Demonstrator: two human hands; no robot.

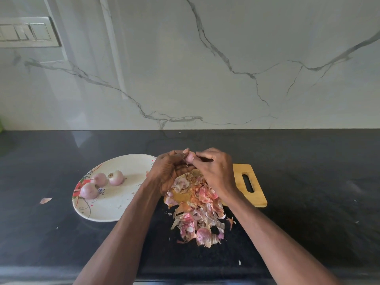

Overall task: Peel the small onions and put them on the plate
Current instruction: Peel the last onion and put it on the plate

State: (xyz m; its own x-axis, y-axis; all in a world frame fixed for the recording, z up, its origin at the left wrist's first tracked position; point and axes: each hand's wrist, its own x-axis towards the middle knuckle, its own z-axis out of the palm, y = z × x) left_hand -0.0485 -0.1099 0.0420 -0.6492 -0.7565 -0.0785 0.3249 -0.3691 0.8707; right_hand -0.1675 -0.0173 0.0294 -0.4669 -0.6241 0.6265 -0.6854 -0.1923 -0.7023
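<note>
Peeling | my left hand (166,171) cradles the small onion (189,157) above the cutting board (249,183) | my right hand (214,171) pinches its skin | strip gently, drop scraps on the peel pile (195,212), then plate (123,194).

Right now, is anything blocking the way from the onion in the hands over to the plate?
Nothing visible. The onion, held between the left hand and right hand, is just right of the plate. Three peeled onions sit at its left, leaving bare space nearer.
</note>
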